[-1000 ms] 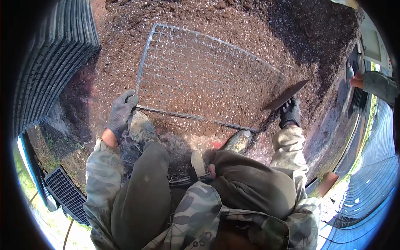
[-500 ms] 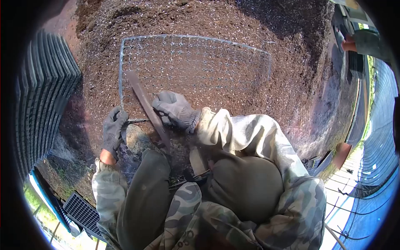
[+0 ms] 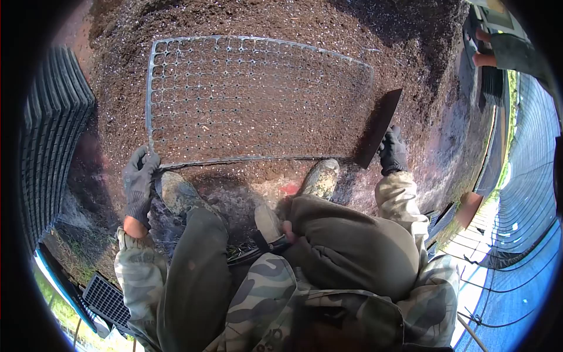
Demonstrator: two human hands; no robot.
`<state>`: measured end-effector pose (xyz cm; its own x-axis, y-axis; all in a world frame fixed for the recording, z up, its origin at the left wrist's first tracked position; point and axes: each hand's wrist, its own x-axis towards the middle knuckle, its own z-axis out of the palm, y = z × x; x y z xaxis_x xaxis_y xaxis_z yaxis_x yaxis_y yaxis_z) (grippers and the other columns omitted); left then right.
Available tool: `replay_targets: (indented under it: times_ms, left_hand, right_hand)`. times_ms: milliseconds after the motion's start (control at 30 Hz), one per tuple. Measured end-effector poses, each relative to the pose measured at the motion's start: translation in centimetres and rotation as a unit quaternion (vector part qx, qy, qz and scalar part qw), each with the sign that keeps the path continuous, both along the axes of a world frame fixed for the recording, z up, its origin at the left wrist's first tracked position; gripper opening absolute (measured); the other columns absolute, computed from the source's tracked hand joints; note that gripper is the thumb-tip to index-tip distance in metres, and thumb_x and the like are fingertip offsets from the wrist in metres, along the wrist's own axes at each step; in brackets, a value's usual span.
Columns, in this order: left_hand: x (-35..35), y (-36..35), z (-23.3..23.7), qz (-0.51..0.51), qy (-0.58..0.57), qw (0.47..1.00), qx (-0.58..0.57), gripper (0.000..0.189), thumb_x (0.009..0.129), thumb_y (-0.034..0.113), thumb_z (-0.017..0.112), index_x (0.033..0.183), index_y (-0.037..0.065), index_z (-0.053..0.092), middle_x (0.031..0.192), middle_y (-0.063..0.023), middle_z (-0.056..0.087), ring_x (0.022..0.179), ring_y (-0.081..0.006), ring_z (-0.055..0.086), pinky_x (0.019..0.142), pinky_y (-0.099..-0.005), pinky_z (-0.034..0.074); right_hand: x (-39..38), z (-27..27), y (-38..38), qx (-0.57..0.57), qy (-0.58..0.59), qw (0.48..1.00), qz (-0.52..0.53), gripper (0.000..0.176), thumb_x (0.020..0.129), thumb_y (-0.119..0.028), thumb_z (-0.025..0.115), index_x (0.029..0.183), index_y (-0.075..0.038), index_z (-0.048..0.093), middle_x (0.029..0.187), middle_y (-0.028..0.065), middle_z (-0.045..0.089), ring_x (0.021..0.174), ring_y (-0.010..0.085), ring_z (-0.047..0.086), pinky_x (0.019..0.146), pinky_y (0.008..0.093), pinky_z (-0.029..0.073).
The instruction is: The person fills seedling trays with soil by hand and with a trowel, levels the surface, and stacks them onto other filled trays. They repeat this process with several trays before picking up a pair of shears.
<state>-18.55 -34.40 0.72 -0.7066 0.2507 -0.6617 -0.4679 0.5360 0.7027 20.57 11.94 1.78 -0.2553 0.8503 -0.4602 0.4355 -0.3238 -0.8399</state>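
Observation:
A wide seedling tray (image 3: 258,157) lies on the soil, its cells filled with brown soil and their rims showing most clearly at the left. My left hand (image 3: 141,176), in a grey glove, pinches the tray's near left corner. In my gloved right hand (image 3: 393,151) is a dark flat board (image 3: 378,129), tilted across the tray's right end. Loose soil covers part of the rim there, and the board hides the near right corner.
Dark soil (image 3: 234,17) spreads behind and around the tray. Stacked black trays (image 3: 56,135) stand at the left; another tray (image 3: 108,299) lies lower left. My boots (image 3: 321,179) are at the near edge. Another person's hands (image 3: 484,58) show upper right.
My right hand has swept the board from the tray's left part to its right end. More cell rims show. My left hand stays at the corner. Tray and surroundings appear shifted slightly up-left.

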Motion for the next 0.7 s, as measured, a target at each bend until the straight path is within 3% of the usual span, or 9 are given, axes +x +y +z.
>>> replay_targets:
  times_ms: [167,233,300,333,433,500,600,633,700]
  left_hand:
    - [-2.5,-1.1,1.3,-0.032,0.089,0.994,-0.048,0.044,0.086,0.014,0.066,0.125,-0.003,0.054,0.091,-0.0005,0.06,0.079,-0.0074,0.054,0.072,-0.0215,0.045]
    - [-3.4,-1.3,1.4,-0.058,0.08,0.995,-0.035,0.042,0.088,0.015,0.065,0.126,-0.001,0.055,0.096,-0.0005,0.061,0.084,-0.0074,0.054,0.077,-0.0219,0.044]
    - [-3.4,-2.0,0.7,-0.054,0.069,0.995,-0.036,0.039,0.091,0.016,0.063,0.126,0.0,0.055,0.098,0.0005,0.06,0.087,-0.0072,0.053,0.079,-0.022,0.043]
    - [-3.2,-2.1,0.6,-0.056,0.07,0.996,-0.024,0.039,0.092,0.015,0.061,0.126,0.0,0.054,0.096,0.001,0.059,0.086,-0.0069,0.053,0.079,-0.0215,0.043]
    - [-2.7,-2.2,0.4,-0.06,0.093,0.994,-0.015,0.036,0.094,0.014,0.058,0.127,0.002,0.054,0.092,0.0022,0.057,0.081,-0.0061,0.051,0.075,-0.0198,0.042]
    - [-1.9,-1.5,1.4,0.001,0.046,0.999,0.018,0.034,0.094,0.014,0.057,0.126,0.004,0.055,0.09,0.0024,0.056,0.079,-0.0054,0.051,0.072,-0.0191,0.042]
    - [-2.0,-2.3,0.9,0.005,-0.003,0.998,0.056,0.033,0.094,0.015,0.056,0.125,0.005,0.055,0.089,0.0027,0.055,0.076,-0.005,0.05,0.069,-0.0193,0.042]
    - [-2.1,-2.3,0.7,0.009,-0.001,0.998,0.059,0.033,0.094,0.015,0.056,0.125,0.005,0.055,0.089,0.0027,0.055,0.076,-0.005,0.05,0.069,-0.0193,0.042]
    - [-2.2,-2.5,0.2,0.019,-0.019,0.998,0.064,0.036,0.094,0.017,0.057,0.127,0.004,0.054,0.088,0.0034,0.055,0.075,-0.005,0.049,0.068,-0.0198,0.043]
  right_hand:
    - [1.7,-0.2,2.6,0.113,-0.095,0.985,-0.089,0.014,0.088,-0.019,0.065,0.091,-0.009,0.057,0.067,0.0002,0.055,0.04,0.0097,0.042,0.037,0.0254,0.035]
    - [-1.6,1.5,0.7,0.098,-0.049,0.992,-0.069,0.019,0.086,-0.017,0.066,0.1,-0.006,0.057,0.077,0.0035,0.059,0.053,0.0118,0.053,0.047,0.0272,0.044]
    - [-3.5,-0.1,-0.7,0.184,-0.159,0.969,0.027,0.039,0.082,-0.018,0.068,0.114,-0.002,0.053,0.103,0.0125,0.062,0.092,0.0203,0.06,0.081,0.0317,0.048]
    - [-5.1,-1.0,-1.7,0.315,-0.212,0.92,0.1,0.029,0.085,-0.019,0.068,0.106,-0.004,0.055,0.083,0.0053,0.059,0.065,0.0115,0.056,0.055,0.028,0.047]
    - [-7.8,-6.3,-2.5,0.241,-0.21,0.946,0.06,0.023,0.081,-0.015,0.065,0.097,-0.003,0.054,0.081,0.0073,0.057,0.071,0.0171,0.055,0.061,0.0324,0.048]
    - [-12.3,-3.5,-3.4,0.308,-0.246,0.898,0.196,0.017,0.08,-0.015,0.064,0.087,-0.004,0.054,0.082,0.0099,0.055,0.073,0.0212,0.056,0.064,0.0344,0.048]
    - [-17.7,-2.6,-5.3,0.278,-0.198,0.901,0.267,0.019,0.08,-0.018,0.061,0.081,-0.002,0.052,0.09,0.0162,0.052,0.071,0.0326,0.054,0.073,0.0404,0.047]
    - [-19.6,-2.4,-5.8,0.226,-0.236,0.885,0.331,0.044,0.08,-0.027,0.059,0.115,-0.003,0.049,0.099,0.0248,0.061,0.094,0.0418,0.061,0.085,0.0432,0.047]
    - [-24.5,0.6,-9.3,0.187,-0.257,0.881,0.35,0.047,0.08,-0.027,0.059,0.118,-0.002,0.048,0.1,0.0251,0.062,0.099,0.0397,0.061,0.087,0.043,0.048]
